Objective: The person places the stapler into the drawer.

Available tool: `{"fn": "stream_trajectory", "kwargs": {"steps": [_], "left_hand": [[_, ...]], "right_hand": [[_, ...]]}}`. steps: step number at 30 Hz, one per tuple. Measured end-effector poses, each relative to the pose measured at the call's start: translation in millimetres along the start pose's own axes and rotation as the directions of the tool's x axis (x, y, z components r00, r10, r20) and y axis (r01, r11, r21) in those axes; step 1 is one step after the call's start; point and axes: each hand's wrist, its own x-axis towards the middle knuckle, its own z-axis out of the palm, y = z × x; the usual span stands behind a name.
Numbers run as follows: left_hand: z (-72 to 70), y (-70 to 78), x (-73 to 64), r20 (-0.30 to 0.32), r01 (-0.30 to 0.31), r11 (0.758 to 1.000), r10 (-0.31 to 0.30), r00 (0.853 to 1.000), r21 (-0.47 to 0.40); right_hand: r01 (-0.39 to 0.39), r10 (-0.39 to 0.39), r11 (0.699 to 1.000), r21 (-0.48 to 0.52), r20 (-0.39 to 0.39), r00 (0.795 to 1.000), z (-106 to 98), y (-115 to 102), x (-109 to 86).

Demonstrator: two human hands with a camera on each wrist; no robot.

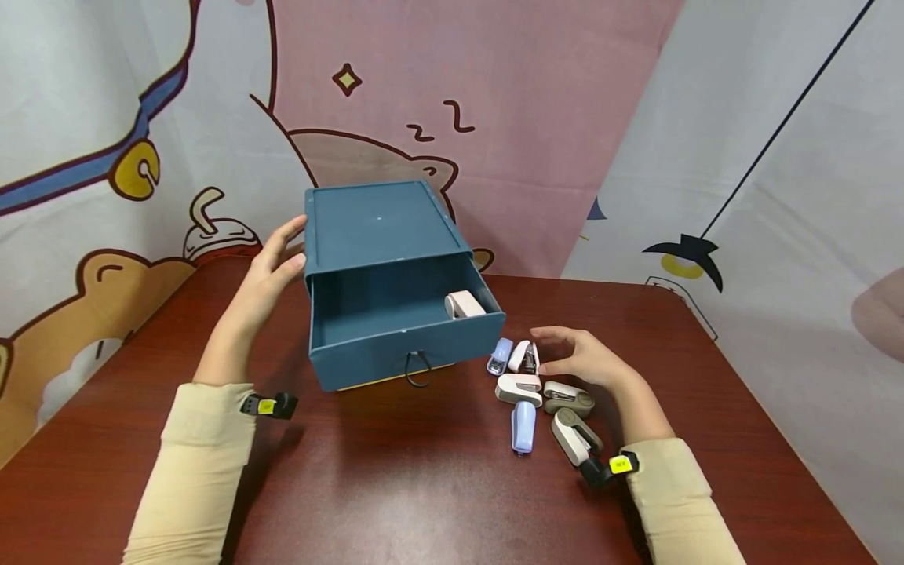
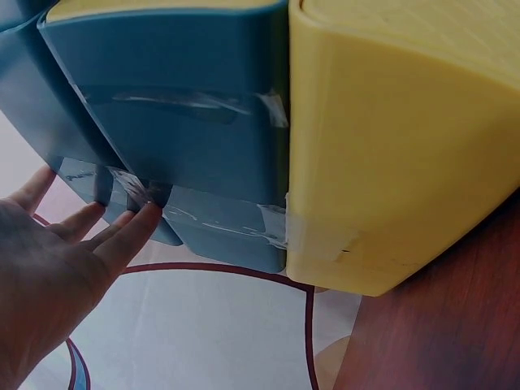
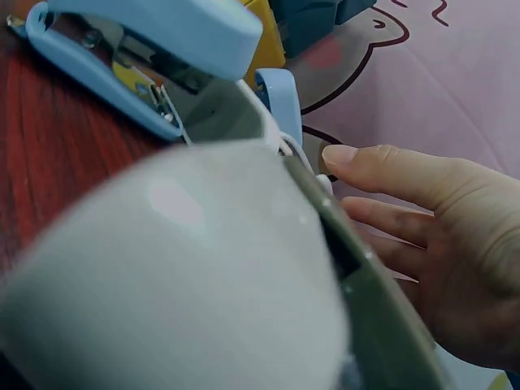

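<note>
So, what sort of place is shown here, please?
Perhaps a staged tabletop workspace indoors: a reddish-brown table, a cartoon-printed cloth backdrop behind it, and staplers grouped near an open blue drawer.

"What's blurred?"
"The stapler (image 3: 179, 268) beside the right hand (image 3: 463, 252), in the right wrist view; the picture's edge crops it too."
"And at the left hand (image 2: 65, 280)?"
"The blue box (image 2: 179, 142) it touches runs off that wrist's view. The yellow label (image 1: 266, 406) below it is too small to read."
</note>
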Motion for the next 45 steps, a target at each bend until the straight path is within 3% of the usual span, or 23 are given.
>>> {"fn": "stream_trajectory", "kwargs": {"steps": [9, 18, 30, 38, 45], "left_hand": [[0.3, 0.0, 0.2, 0.002, 0.000, 1.000, 0.000, 1.000, 0.000], [0.3, 1.9, 0.1, -0.002, 0.002, 1.000, -0.002, 1.000, 0.002], [0.2, 1.7, 0.2, -0.003, 0.003, 1.000, -0.003, 1.000, -0.007], [0.7, 0.8, 0.2, -0.001, -0.002, 1.000, 0.002, 1.000, -0.004], [0.3, 0.6, 0.0, -0.005, -0.015, 1.000, 0.015, 1.000, -0.004]], "right_hand": [[-0.029, 0.029, 1.000, 0.008, 0.015, 0.999, 6, 2, 0.8], [-0.046, 0.047, 0.999, -0.010, 0.020, 0.999, 7, -25, -5.0], [-0.019, 0.020, 1.000, 0.022, -0.039, 0.999, 10, 13, 1.8], [-0.003, 0.006, 0.999, 0.040, -0.085, 0.996, 8, 11, 2.2], [0.030, -0.020, 0.998, 0.062, -0.145, 0.989, 5, -4, 2.2]]}}
